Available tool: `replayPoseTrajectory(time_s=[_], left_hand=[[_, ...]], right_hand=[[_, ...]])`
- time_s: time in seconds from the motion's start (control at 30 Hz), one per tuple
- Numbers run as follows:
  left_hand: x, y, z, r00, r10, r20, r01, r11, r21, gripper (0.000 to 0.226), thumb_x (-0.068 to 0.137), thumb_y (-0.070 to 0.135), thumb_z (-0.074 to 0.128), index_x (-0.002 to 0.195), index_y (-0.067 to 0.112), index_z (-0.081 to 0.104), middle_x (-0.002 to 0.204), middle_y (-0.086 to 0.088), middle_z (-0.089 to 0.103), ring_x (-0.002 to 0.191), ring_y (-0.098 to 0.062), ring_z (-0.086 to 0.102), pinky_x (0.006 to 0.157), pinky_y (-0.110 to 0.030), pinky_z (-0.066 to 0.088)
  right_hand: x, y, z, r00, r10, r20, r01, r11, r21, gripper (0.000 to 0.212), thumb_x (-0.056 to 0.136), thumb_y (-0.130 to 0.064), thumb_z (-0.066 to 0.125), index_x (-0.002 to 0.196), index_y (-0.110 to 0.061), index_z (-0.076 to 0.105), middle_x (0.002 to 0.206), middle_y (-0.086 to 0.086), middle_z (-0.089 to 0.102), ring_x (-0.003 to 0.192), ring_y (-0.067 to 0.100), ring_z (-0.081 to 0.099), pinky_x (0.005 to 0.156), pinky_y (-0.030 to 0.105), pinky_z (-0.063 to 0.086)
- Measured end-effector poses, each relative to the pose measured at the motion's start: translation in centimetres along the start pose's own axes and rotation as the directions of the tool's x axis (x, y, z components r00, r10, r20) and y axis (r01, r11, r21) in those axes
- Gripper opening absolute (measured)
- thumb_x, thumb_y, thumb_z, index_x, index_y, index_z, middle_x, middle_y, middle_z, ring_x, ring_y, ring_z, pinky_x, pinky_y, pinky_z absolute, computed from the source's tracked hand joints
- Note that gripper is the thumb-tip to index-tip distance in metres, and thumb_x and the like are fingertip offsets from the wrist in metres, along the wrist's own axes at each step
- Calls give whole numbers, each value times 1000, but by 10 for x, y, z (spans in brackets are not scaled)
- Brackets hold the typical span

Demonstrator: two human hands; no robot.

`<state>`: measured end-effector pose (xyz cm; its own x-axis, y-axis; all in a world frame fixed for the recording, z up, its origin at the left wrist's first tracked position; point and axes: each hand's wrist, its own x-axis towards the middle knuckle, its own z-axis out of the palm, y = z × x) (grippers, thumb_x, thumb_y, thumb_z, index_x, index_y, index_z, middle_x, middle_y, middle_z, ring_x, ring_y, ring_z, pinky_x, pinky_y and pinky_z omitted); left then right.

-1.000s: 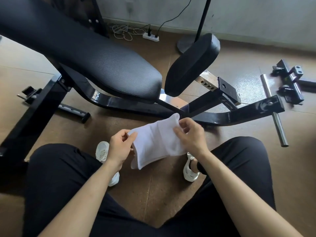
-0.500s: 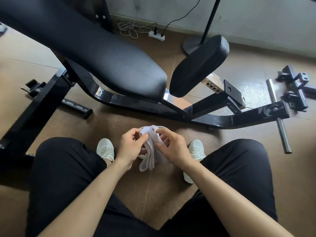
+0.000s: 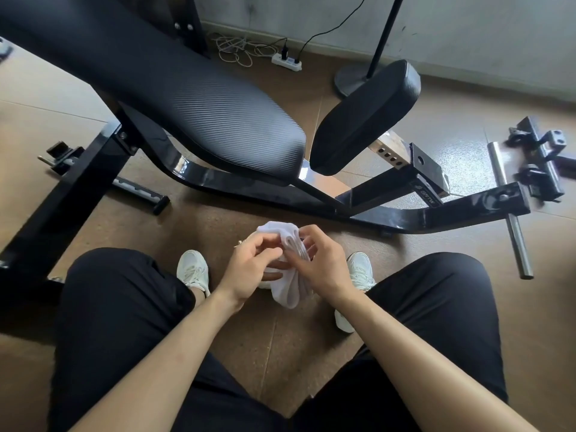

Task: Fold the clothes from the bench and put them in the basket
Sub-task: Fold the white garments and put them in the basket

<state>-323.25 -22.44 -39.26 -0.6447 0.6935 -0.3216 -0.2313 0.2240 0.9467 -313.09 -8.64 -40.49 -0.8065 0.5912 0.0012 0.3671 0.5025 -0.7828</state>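
Between the seated person's knees, the white cloth (image 3: 288,269) hangs bunched in mid-air, off the bench (image 3: 193,98). Left hand (image 3: 249,269) and right hand (image 3: 324,269) both pinch its layers, apparently to keep the fold together. No basket is visible.

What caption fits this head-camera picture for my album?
Left hand and right hand grip a bunched white cloth in front of the black bench.
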Motion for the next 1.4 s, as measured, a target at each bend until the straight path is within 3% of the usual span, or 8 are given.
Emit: replayPoseTrajectory(time_s=[0.13,0.23,0.4,0.6,0.83,1.03,1.2,1.4], left_hand=[[8,-9,-14,954,247,-169,-185,930,318,23,93,9,68,110,24,71,105,6,73,98,-9,69,81,-30,60],[13,-9,-30,905,412,-109,-305,805,509,49,80,25,78,127,23,64,123,4,62,111,-9,60,87,-24,57],[16,-10,-35,956,239,169,-291,719,631,86,66,42,88,143,35,50,141,15,51,131,-9,42,106,-31,42],[16,-11,-31,982,187,14,-176,889,422,28,77,25,89,100,30,74,95,12,73,90,-8,67,77,-30,56],[12,-7,-21,969,162,-184,-142,983,119,23,81,21,85,101,19,75,98,1,76,91,-17,72,73,-31,59],[14,-2,-20,928,67,-365,-77,997,-12,21,83,23,83,101,16,75,99,-4,75,96,-27,71,77,-40,60],[15,-3,-25,922,-7,-388,-27,996,-81,21,85,23,81,102,15,73,103,-7,74,98,-27,71,74,-37,62],[17,-4,-25,940,12,-342,-34,998,-57,27,84,29,82,107,23,71,110,-5,73,105,-24,70,80,-35,60]], right_hand=[[8,2,-15,991,-19,129,1,990,140,14,94,-31,72,106,-28,65,89,-10,67,82,7,65,68,19,56],[12,5,-33,980,-44,192,4,979,205,13,96,-26,70,108,-21,71,94,-6,71,88,13,64,73,27,53],[12,14,-52,953,-42,300,-68,935,347,19,96,-28,68,112,-18,71,108,5,73,104,34,66,90,54,54],[14,22,-59,948,38,317,-173,896,408,19,98,-11,66,115,-3,66,112,18,72,99,21,68,92,47,53],[9,8,-48,938,80,337,-225,881,417,32,93,-11,73,123,-10,61,115,8,73,107,25,72,97,51,57],[2,2,-38,945,-79,318,-57,917,396,91,87,-11,80,156,-40,29,131,-1,59,110,15,67,87,31,59],[-3,-1,-31,895,-203,398,169,978,120,79,83,-20,79,149,-46,44,136,-10,43,129,11,43,105,41,47],[-2,-1,-24,899,-116,422,117,993,24,89,77,-21,83,152,-42,40,125,-3,36,123,15,39,110,36,40]])
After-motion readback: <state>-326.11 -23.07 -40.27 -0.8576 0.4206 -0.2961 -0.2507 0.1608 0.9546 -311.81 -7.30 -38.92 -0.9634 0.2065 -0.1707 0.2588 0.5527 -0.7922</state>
